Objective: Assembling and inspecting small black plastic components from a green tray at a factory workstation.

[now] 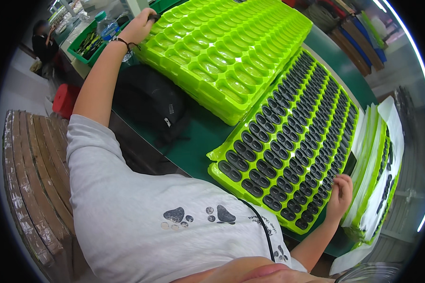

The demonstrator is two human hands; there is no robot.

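Green plastic bin (81,58) at far left, just left of a clear bottle (108,29). Next, left grip (138,26), bent at a small dark piece (153,18), by the far-left edge of stacked lime trays (198,92) on the green desk (193,147); cannot tell if closed on it. Rightward and nearer, lime tray (218,155) of black oval pieces (240,148). Against its right edge, right grip (342,192), curled; cannot tell if holding anything. Farther right, white sheets (390,114).

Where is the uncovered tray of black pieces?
In the head view, the tray lies right of centre on the green table, beside the right hand and the tray stack.
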